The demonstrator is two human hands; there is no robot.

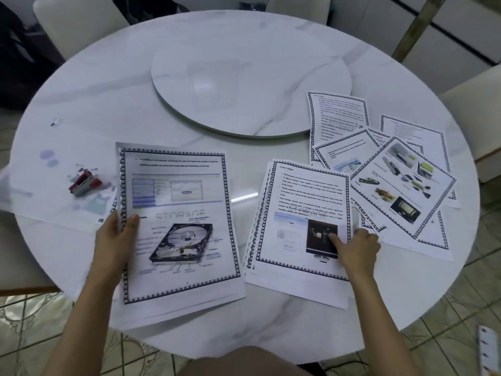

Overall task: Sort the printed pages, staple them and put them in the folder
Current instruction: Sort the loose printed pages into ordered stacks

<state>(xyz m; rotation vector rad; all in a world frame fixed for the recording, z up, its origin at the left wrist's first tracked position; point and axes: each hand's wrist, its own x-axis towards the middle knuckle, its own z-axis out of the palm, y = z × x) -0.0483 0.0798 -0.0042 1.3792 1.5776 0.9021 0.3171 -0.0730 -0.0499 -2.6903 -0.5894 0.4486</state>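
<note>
Printed pages with dark patterned borders lie in three groups on a round white marble table [108, 85]. My left hand [116, 234] grips the left edge of a stack whose top page [179, 221] shows a hard drive picture. My right hand [355, 245] presses with its fingers on the lower right of a middle stack [301, 213] of text pages. Loose pages [401, 180] are fanned out to the right, the top one showing several small photos. A red and grey stapler [85, 183] rests on a clear plastic folder [46, 169] at the left.
A round turntable [249, 74] sits at the table's centre. Pale chairs stand behind [76, 20] and to the right [477, 109]. A tiled floor shows below the table's near edge. A small scrap [55, 122] lies at the far left.
</note>
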